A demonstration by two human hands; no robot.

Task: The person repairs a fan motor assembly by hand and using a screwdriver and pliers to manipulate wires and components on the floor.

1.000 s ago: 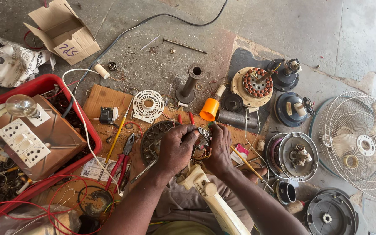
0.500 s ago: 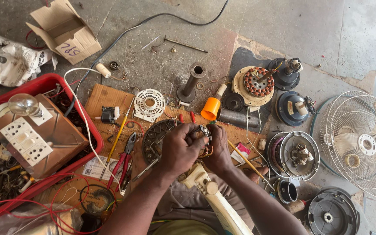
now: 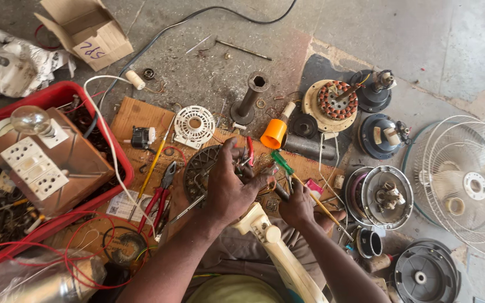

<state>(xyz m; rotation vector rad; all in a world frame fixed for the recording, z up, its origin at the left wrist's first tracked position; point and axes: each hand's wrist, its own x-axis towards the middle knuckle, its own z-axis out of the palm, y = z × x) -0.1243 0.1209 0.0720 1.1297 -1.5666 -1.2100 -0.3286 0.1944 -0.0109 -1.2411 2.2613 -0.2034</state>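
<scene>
Head view, looking down on a cluttered workshop floor. Largest at the left is a red plastic crate point(image 3: 120, 168); in it lie a brown board with a white switch-and-socket plate point(image 3: 33, 168), a clear light bulb point(image 3: 29, 119) and a tangle of wires and small parts. At the far right lies a white wire fan guard point(image 3: 467, 185). Near it, toward the middle, sits an open motor housing point(image 3: 380, 196), and farther off a stator with copper windings point(image 3: 337, 101). A torn cardboard box point(image 3: 88, 31) lies at the far left; whether anything is in it cannot be told.

In the middle, the left hand point(image 3: 228, 188) rests over a dark round motor plate point(image 3: 197, 168), its fingers point(image 3: 232, 154) curled and closed around small metal parts and wires on the plate's right edge. Just right of it, nearly touching, the right hand point(image 3: 298, 205) has its fingers bent together, clamped on a screwdriver with a green handle point(image 3: 282, 163), whose thin shaft runs toward the near right. A cream fan stem point(image 3: 270, 241) lies between the forearms. Red-handled pliers point(image 3: 161, 196) lie left of the plate, and an orange cone-shaped cap point(image 3: 274, 133) lies just beyond the hands.
</scene>
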